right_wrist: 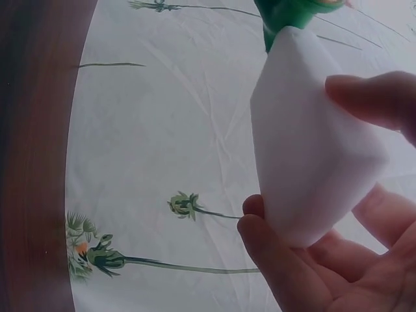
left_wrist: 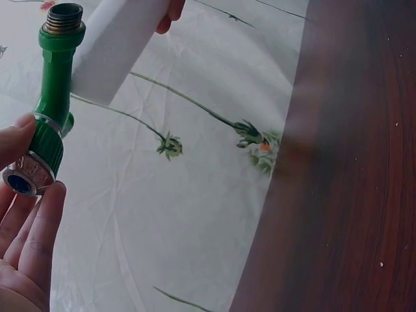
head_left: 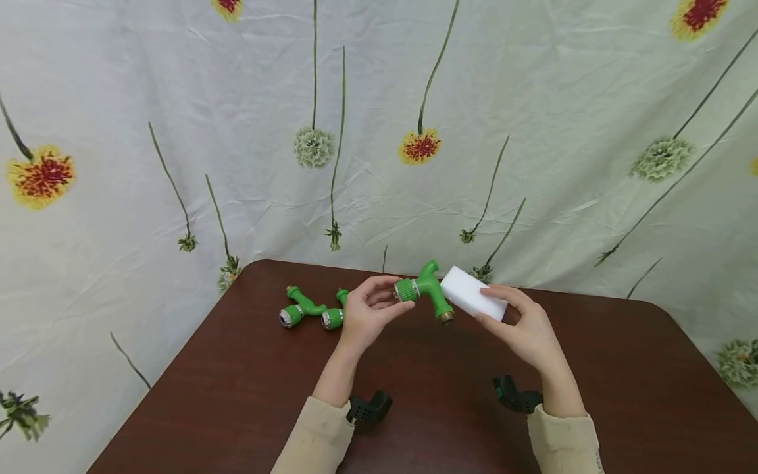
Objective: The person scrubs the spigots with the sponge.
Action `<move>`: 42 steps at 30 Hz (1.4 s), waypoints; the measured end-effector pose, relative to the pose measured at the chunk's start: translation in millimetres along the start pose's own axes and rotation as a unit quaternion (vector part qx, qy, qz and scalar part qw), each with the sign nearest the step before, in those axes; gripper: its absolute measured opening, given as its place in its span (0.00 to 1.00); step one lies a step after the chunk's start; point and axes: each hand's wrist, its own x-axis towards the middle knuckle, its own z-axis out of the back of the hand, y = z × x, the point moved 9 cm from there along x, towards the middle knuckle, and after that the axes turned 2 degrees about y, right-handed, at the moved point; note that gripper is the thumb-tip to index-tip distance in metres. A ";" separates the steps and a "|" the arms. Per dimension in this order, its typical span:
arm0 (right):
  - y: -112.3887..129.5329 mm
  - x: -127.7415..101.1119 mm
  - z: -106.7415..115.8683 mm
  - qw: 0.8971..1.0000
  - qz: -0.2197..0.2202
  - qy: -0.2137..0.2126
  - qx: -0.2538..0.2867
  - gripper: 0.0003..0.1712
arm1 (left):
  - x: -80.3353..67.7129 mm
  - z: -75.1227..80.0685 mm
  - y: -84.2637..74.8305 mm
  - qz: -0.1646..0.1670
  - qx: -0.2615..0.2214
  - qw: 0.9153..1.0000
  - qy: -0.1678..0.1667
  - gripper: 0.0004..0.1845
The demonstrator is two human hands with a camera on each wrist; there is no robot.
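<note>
Green faucet (head_left: 428, 284) held above table (head_left: 444, 395), pinched at knob (head_left: 406, 290) by left hand (head_left: 368, 309); white block (head_left: 470, 289) gripped by right hand (head_left: 527, 322), just right of faucet, contact unclear; faucet could be twisted loose under hard push, being held at one end only; two more faucets (head_left: 304, 307) at left could be struck.

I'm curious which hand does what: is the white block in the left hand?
No, the right hand grips the white block, while the left hand holds a green tap.
</note>
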 end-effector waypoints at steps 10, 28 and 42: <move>3.2 -0.2 -0.1 1.000 0.010 -0.007 0.009 0.22 | -0.6 -2.3 5.2 0.026 0.034 0.999 0.028 0.23; 13.0 -1.4 -8.6 0.999 0.034 -0.003 0.028 0.21 | 4.2 5.1 21.7 0.015 0.052 0.997 0.047 0.25; 37.0 -9.9 -1.8 0.992 0.100 -0.024 0.068 0.22 | 6.3 9.0 31.3 -0.012 0.066 0.997 0.036 0.24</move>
